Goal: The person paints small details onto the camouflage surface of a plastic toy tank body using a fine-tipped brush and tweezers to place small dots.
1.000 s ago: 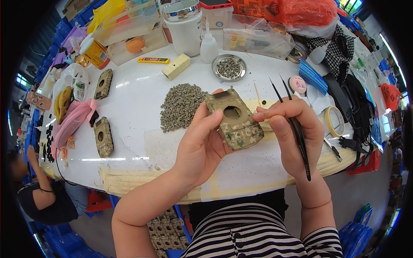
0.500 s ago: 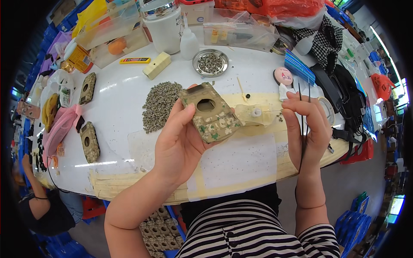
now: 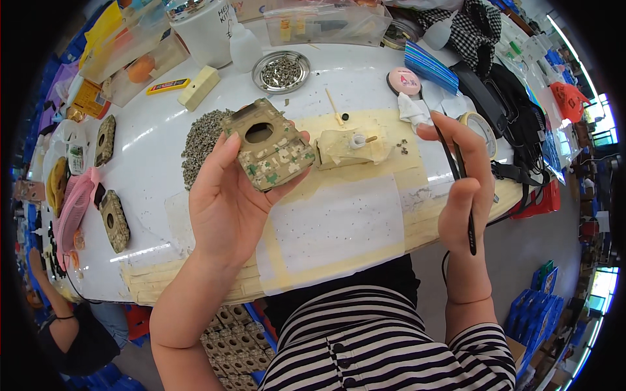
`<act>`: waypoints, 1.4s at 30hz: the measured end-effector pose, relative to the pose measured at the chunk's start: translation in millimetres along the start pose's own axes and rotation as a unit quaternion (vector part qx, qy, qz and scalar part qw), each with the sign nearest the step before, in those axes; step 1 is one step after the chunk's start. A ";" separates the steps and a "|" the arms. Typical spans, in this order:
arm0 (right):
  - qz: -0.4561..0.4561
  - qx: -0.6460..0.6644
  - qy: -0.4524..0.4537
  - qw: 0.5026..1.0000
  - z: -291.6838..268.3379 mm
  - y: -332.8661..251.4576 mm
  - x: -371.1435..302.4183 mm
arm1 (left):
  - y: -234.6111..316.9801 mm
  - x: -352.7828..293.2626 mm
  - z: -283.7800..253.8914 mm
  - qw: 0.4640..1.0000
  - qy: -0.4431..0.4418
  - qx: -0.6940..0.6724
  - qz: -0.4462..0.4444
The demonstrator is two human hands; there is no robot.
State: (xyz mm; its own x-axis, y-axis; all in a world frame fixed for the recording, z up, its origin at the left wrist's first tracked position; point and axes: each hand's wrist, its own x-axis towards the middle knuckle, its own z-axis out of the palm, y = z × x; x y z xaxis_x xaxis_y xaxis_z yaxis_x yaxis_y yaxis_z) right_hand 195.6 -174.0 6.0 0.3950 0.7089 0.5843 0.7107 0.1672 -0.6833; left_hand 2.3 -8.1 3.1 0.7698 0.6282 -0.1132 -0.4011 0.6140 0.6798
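My left hand (image 3: 225, 212) grips a camouflage-painted toy tank body (image 3: 277, 159), tilted, with a round hole in its upper side. Wrapped loosely around black tweezers (image 3: 458, 166) is my right hand (image 3: 466, 205), raised at the right with the tips pointing away from me. Between the hands, a tape-covered block (image 3: 336, 155) carries a small white cup (image 3: 357, 141) with a thin stick (image 3: 371, 139) in it. A few tiny dark parts (image 3: 403, 148) lie right of the block. Left of the tank body is a heap of small grey-brown parts (image 3: 203, 140).
A round metal dish (image 3: 257, 82) of small parts stands farther back, near a white squeeze bottle (image 3: 244, 49). Two more tank bodies (image 3: 115, 221) lie at the left. White paper (image 3: 332, 241) covers the front of the table. A tape roll (image 3: 490, 133) sits right.
The thin needle-like stick has left my right fingers and now a stick rests in the white cup. My right hand has loosened, shifting the tweezers. The view has turned slightly.
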 end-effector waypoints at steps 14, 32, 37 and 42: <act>-0.126 -0.065 -0.151 0.978 -11.2 -5.7 -63.4 | -1.7 1.7 -3.5 1.000 0.001 -0.020 -0.006; -0.183 -0.121 -0.193 0.956 -10.8 -6.5 -69.2 | -2.1 1.4 -5.2 0.999 -0.007 -0.033 -0.011; -0.188 -0.124 -0.196 0.954 -10.2 -7.7 -68.7 | -2.6 2.1 -4.7 1.000 -0.003 -0.025 -0.011; -0.188 -0.125 -0.193 0.955 -9.5 -8.0 -68.7 | -2.6 2.0 -4.2 1.000 -0.003 -0.026 -0.012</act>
State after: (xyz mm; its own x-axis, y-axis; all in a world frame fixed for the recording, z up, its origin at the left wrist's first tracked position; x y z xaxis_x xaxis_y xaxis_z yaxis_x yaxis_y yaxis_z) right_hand 168.2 -230.5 -24.5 -0.1258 0.8386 0.5300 0.8954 0.3259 -0.3032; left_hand 2.8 -6.4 -1.9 0.7825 0.6100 -0.1247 -0.4071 0.6528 0.6388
